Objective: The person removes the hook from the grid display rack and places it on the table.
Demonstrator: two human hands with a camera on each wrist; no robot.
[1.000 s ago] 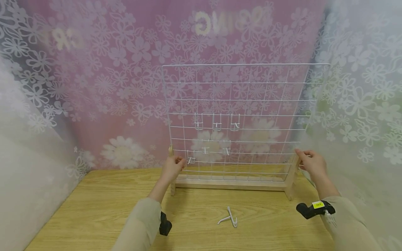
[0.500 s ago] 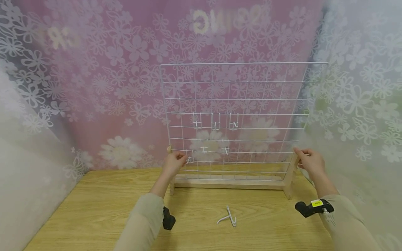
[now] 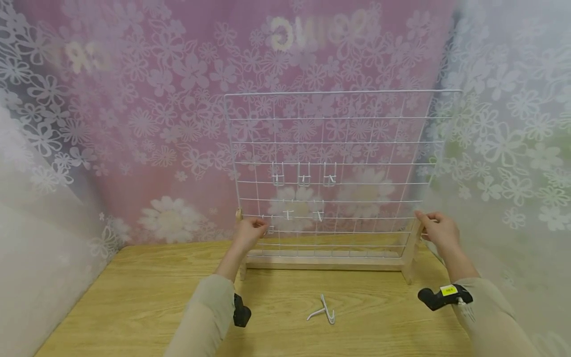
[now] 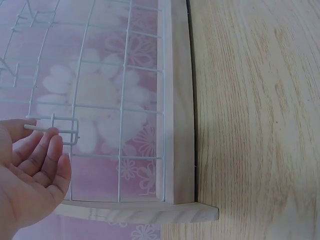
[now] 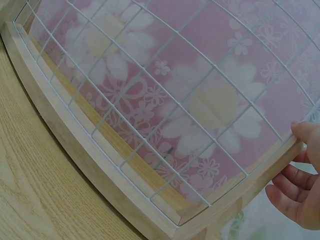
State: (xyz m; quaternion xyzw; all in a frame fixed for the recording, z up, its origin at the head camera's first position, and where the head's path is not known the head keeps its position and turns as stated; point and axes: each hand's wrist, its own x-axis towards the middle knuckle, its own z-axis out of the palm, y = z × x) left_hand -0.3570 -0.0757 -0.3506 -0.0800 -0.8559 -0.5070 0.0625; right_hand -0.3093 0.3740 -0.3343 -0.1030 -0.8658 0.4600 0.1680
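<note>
Above the left half of the surface [image 3: 134,307]: pinching with left hand [image 3: 248,234] the prong of the lowest hook [image 4: 53,123], thumb and fingertips narrow around it. Compared with one second ago, reaching further to the right, now covering most of this prong in the head view; probably means good control of the hook, but impossible to tell how firmly seated on the wire grid [image 3: 347,143]. For the lowest hook, therefore: right at the left fingertips, well apart from the right hand.

Next to the right, slightly higher: two hooks [image 3: 288,214], and above them, in one row, three hooks [image 3: 304,179]. In the middle, before the wooden base [image 3: 323,263], well apart from the back edge of the surface: one loose hook [image 3: 326,310], between the forearms, touched by neither.

Toward the back right corner: gripping with right hand [image 3: 439,233] the top of the end post [image 3: 412,248], same place as one second ago, apparently for steadying.
</note>
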